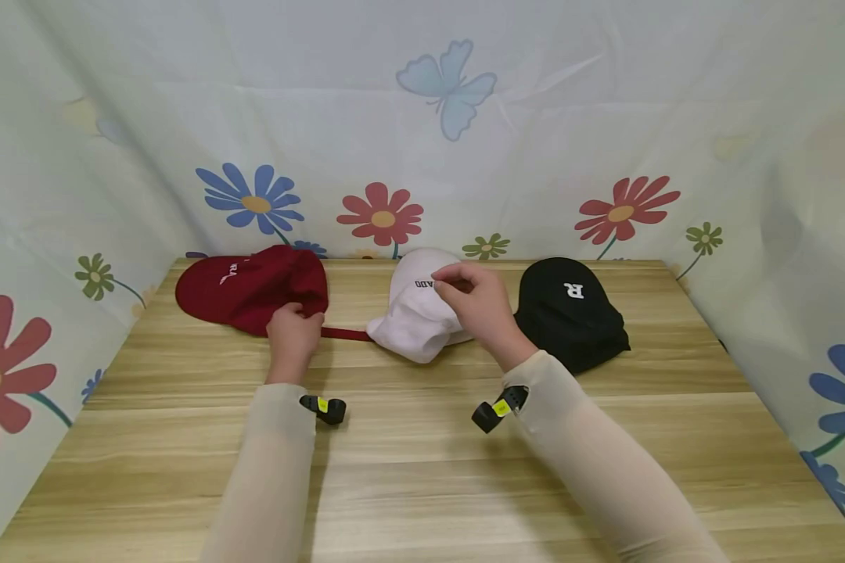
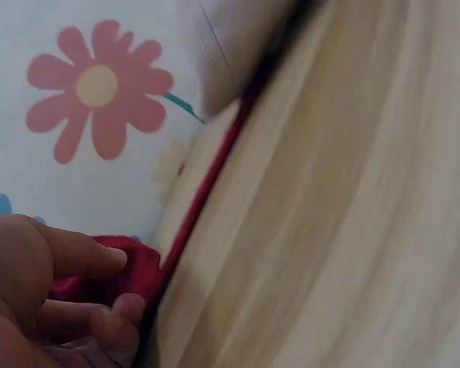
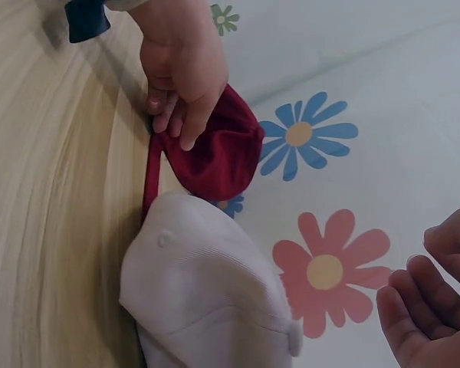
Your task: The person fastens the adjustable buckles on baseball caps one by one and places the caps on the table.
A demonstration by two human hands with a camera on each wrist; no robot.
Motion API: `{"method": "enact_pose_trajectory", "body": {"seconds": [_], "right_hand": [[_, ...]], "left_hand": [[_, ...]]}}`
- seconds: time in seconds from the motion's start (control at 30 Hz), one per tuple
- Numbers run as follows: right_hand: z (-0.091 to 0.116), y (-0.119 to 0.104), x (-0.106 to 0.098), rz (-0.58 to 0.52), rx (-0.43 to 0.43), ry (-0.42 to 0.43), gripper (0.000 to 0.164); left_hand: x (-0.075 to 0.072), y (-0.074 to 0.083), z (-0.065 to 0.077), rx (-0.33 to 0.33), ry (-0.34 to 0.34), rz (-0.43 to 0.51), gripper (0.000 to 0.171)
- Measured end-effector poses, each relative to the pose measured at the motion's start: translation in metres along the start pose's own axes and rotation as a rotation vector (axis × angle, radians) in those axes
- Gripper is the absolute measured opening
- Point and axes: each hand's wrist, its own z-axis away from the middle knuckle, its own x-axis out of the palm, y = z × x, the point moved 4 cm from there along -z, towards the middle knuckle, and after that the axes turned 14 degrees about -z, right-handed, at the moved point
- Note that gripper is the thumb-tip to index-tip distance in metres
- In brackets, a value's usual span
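My left hand (image 1: 294,335) is at the near right edge of a dark red cap (image 1: 253,285), its fingers loosely bent. In the left wrist view a gap shows between the finger (image 2: 84,257) above and the fingertips below, with red fabric behind. From that edge a red strap (image 1: 346,334) runs along the table toward a white cap (image 1: 415,313) with dark lettering. Over the white cap, partly covering its letters, hovers my right hand (image 1: 480,305). Its fingers are loosely curled with nothing between them, as the right wrist view also shows.
A black cap (image 1: 570,313) with a white letter R lies to the right of the white one. All three rest along the back of a wooden table (image 1: 394,485). Behind and beside it hangs a white cloth (image 1: 310,117) printed with flowers and a butterfly.
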Motion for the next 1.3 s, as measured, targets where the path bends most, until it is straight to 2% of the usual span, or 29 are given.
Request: {"method": "enact_pose_trajectory", "body": {"seconds": [0.1,0.2,0.43,0.77,0.9,1.17,1.3], "right_hand": [[0.000,0.003,0.006,0.024,0.010,-0.012,0.015],[0.000,0.005,0.012,0.035,0.027,-0.030,0.017],[-0.001,0.011,0.028,0.072,0.028,-0.062,0.016],[0.001,0.013,0.052,0.087,0.011,-0.147,0.011],[0.001,0.013,0.058,0.085,0.018,-0.166,0.010],[-0.002,0.021,0.068,0.119,0.045,-0.190,0.012],[-0.003,0.026,0.071,0.120,0.068,-0.205,0.012]], "left_hand": [[0.001,-0.002,-0.006,0.026,-0.040,-0.078,0.052],[0.002,-0.001,-0.009,0.066,-0.046,-0.142,0.046],[0.000,-0.001,-0.011,0.136,0.028,-0.217,0.025],[-0.006,-0.011,-0.008,0.164,0.104,-0.230,0.021],[-0.018,-0.010,-0.002,0.166,0.120,-0.240,0.018],[-0.052,0.003,0.009,0.217,0.229,-0.232,0.017],[-0.063,0.003,0.012,0.217,0.246,-0.221,0.015]]}}
